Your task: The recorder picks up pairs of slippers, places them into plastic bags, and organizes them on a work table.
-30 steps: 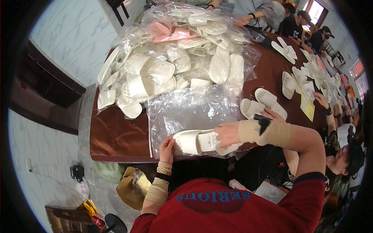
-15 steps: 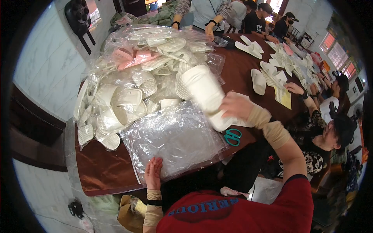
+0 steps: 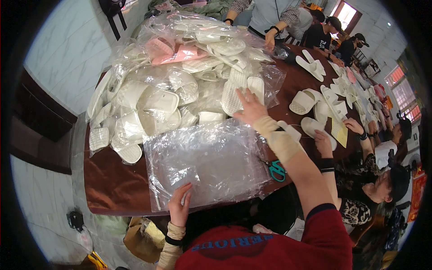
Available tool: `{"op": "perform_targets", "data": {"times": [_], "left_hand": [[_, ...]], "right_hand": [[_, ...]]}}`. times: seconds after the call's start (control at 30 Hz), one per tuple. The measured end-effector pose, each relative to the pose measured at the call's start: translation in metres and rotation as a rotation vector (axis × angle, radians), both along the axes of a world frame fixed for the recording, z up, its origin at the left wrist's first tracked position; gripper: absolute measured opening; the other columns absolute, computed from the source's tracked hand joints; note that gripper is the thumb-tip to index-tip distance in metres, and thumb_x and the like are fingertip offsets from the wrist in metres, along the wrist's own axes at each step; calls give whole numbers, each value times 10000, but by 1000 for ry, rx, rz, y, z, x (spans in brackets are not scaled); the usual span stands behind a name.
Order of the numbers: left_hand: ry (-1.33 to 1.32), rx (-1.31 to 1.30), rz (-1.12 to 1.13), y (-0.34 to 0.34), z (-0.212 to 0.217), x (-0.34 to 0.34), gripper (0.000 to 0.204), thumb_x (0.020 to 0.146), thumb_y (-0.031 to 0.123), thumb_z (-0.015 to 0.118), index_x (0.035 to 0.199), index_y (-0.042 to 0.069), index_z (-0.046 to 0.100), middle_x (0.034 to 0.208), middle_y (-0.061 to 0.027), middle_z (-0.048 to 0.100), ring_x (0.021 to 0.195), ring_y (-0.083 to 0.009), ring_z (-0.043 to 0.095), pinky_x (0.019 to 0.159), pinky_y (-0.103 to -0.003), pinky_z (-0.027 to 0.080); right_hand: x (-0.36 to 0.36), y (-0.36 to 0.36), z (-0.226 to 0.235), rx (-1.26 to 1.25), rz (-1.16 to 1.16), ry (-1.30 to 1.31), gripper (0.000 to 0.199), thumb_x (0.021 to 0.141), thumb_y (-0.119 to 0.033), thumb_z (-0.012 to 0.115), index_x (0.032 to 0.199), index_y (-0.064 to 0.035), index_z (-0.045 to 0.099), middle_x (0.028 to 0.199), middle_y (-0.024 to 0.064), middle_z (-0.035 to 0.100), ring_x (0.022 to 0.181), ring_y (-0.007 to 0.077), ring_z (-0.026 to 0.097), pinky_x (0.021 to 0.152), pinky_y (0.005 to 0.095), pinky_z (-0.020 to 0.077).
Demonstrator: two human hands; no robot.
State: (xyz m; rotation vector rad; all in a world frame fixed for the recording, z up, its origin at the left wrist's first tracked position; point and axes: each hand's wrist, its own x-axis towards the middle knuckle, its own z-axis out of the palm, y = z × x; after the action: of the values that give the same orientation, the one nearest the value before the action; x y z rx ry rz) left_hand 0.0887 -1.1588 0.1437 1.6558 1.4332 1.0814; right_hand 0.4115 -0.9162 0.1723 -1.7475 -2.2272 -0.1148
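Observation:
A stack of clear plastic bags [image 3: 216, 162] lies flat on the table in front of me. My left hand [image 3: 180, 206] is at its near edge, fingers stretched out and apart, gripping nothing visible. My right hand [image 3: 250, 108] reaches forward with spread fingers over the near right side of a heap of white slippers. Its fingertips touch or hover just above a white slipper [image 3: 233, 96]; contact is hard to judge. Another white slipper [image 3: 256, 87] lies right beside that one. Teal-handled scissors [image 3: 276, 171] rest at the right end of the bags, below my right forearm.
Bagged white slippers [image 3: 155, 103] form a tall heap, with pink slippers [image 3: 180, 54] near its top. The brown-covered table [image 3: 114, 189] carries more white slippers [image 3: 310, 65] to the right. A co-worker's hand [image 3: 323, 143] is at a slipper there. Other people work along the far side.
The white slipper my right hand was carrying has left its grip, and that hand has moved forward to the heap with fingers spread. A co-worker's hand has come in at the right.

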Motion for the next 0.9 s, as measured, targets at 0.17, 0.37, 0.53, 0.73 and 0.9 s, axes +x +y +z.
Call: {"op": "perform_targets", "data": {"times": [0.17, 0.37, 0.53, 0.73, 0.9], "left_hand": [[52, -4, -26, 3, -19, 8, 253, 854, 17, 561, 1100, 40, 616, 1150, -157, 608, 1069, -340, 569, 918, -380, 446], [673, 171, -114, 4, -29, 8, 388, 760, 115, 656, 1143, 109, 600, 1214, -110, 552, 1041, -329, 518, 864, -411, 438], [591, 55, -67, 6, -39, 13, 405, 733, 196, 679, 1130, 153, 611, 1193, -74, 526, 1023, -282, 507, 837, -403, 412], [883, 303, -91, 6, -25, 20, 360, 736, 226, 663, 1092, 187, 627, 1296, -62, 482, 1088, -264, 475, 887, -413, 395], [660, 98, -138, 2, -48, 2, 385, 737, 206, 678, 1115, 166, 622, 1319, -102, 465, 1063, -314, 495, 867, -400, 439]], "right_hand": [[-11, 29, -12, -55, -209, -87, 475, 797, -254, 619, 1244, -184, 476, 1161, 244, 545, 1005, 382, 584, 729, 453, 525], [79, 37, 7, 104, -254, 213, 222, 827, -106, 499, 1031, -162, 565, 928, 130, 654, 788, 372, 636, 662, 429, 513], [36, 21, 39, 247, 339, -158, 481, 835, -36, 448, 1245, -275, 522, 1296, 48, 521, 902, 287, 633, 711, 389, 516], [11, 38, 11, -17, 298, -516, 492, 823, -83, 497, 1282, -258, 509, 1211, 93, 520, 1058, 272, 553, 852, 378, 480], [69, 25, 65, 131, 151, -475, 152, 809, -187, 538, 919, -183, 643, 875, 51, 602, 971, 265, 562, 765, 404, 505]]}}
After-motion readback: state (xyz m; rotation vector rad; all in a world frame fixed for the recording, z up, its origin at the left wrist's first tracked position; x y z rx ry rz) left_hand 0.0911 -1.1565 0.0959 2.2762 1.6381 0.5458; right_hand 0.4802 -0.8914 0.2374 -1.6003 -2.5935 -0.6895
